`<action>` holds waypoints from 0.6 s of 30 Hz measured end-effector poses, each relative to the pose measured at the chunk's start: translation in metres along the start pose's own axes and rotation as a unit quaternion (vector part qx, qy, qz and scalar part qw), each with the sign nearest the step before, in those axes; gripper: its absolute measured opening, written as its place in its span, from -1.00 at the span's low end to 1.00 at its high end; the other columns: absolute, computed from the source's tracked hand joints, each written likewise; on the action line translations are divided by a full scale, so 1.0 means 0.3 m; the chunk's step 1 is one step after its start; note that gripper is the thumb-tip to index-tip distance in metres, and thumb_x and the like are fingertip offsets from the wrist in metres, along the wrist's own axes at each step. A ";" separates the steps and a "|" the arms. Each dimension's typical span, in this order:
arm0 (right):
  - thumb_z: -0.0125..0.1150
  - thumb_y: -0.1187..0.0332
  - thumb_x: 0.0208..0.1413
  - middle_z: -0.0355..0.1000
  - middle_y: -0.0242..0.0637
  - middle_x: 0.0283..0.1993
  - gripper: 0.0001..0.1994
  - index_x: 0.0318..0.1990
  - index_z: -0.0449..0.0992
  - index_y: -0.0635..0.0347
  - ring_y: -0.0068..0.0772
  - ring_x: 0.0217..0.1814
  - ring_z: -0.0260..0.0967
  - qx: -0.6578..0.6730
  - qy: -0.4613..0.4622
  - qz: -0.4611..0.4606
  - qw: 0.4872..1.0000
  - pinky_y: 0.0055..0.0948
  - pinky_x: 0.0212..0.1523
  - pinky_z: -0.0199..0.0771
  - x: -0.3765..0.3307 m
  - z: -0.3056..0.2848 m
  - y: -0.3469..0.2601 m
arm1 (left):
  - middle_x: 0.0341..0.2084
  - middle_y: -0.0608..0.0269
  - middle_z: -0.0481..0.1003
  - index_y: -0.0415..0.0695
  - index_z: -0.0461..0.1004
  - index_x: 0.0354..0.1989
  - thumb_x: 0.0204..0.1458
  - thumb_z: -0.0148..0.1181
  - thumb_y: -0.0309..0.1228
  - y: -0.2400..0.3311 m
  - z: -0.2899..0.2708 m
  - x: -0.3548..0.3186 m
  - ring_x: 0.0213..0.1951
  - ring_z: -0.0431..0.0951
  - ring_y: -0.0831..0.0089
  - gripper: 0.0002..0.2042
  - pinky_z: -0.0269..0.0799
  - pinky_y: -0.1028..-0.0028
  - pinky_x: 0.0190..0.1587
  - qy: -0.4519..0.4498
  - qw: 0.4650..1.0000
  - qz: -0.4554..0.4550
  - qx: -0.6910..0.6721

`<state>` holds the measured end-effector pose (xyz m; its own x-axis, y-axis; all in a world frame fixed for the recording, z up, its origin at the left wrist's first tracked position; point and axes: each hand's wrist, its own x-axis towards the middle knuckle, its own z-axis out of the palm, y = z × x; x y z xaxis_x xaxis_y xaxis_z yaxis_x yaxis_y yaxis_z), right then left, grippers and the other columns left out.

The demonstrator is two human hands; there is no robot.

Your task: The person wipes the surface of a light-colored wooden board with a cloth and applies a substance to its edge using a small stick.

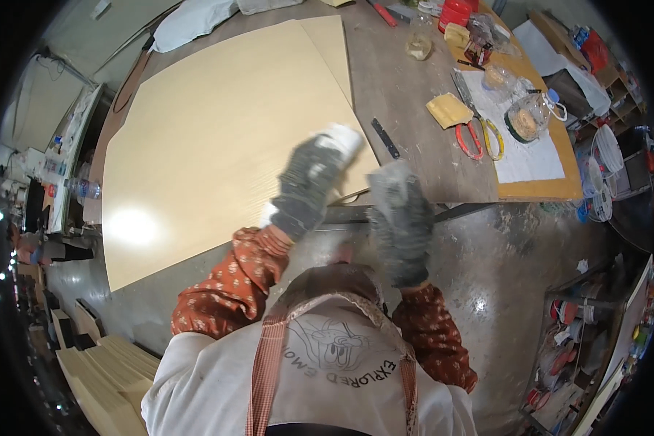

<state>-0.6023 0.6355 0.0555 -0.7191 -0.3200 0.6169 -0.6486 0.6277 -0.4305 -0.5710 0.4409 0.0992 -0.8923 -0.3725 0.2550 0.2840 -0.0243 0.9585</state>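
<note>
Two gloved hands are working at the near corner of a large pale board (218, 160) that is lying flat on the brown workbench (414, 138), its near corner jutting past the bench edge. Left hand (309, 185) is sitting on that corner, glove blurred, so I cannot tell whether it is clamping the edge or just pressing. Right hand (400, 218) is hanging just off the bench edge beside the corner, fingers curled downward, also blurred; grip state not readable. Judging by the look, the sheet is thin, broad and stiff-ish: likely light for its area but floppy if lifted by one corner, with a glossy face that may slip under gloves. Best hold is probably both long edges, hands spread wide. A second pale sheet (330, 51) is peeking out underneath at the far side. Containers: clear plastic jug (532, 115) on white paper holding something brownish, a smaller clear jar (418, 45) with pale contents, a red tub (455, 13) with contents hidden. Red-handled pliers (469, 138) are lying near the yellow sponge (448, 110).
</note>
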 end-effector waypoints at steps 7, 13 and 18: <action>0.18 0.32 0.01 0.20 -0.07 0.22 -0.59 0.05 0.37 0.16 -0.02 0.15 0.21 -0.135 -0.047 -0.042 0.989 -0.13 0.08 0.26 0.053 -0.106 0.098 | -0.06 0.13 0.41 -0.17 0.37 0.00 0.06 0.09 -0.49 -0.034 -0.247 0.143 -0.03 0.43 0.36 -0.70 0.39 0.42 0.03 0.042 0.945 0.068 0.316; 0.15 0.30 -0.02 0.26 -0.08 0.14 -0.66 -0.06 0.42 0.18 0.02 0.08 0.26 0.056 -0.016 -0.138 0.989 -0.10 0.04 0.28 0.217 -0.035 -0.021 | 0.01 0.03 0.36 -0.16 0.46 -0.12 0.04 0.08 -0.51 -0.026 -0.182 0.218 0.03 0.40 0.16 -0.78 0.39 0.33 0.05 -0.042 0.885 0.158 0.435; 0.15 0.25 0.03 0.25 -0.03 0.16 -0.59 0.06 0.39 0.12 -0.01 0.10 0.24 -0.180 -0.102 -0.095 0.974 -0.07 0.04 0.27 0.263 -0.078 0.222 | 0.01 0.00 0.38 -0.12 0.50 -0.22 -0.02 0.11 -0.52 -0.012 -0.175 0.211 0.00 0.42 0.10 -0.83 0.39 0.28 0.00 -0.034 0.865 0.194 0.463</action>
<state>-0.6964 0.6687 0.0909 -0.6535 -0.5657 0.5029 -0.6711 0.7403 -0.0395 -0.6103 0.3687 0.1051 -0.8204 -0.1311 0.5566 0.1916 0.8541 0.4836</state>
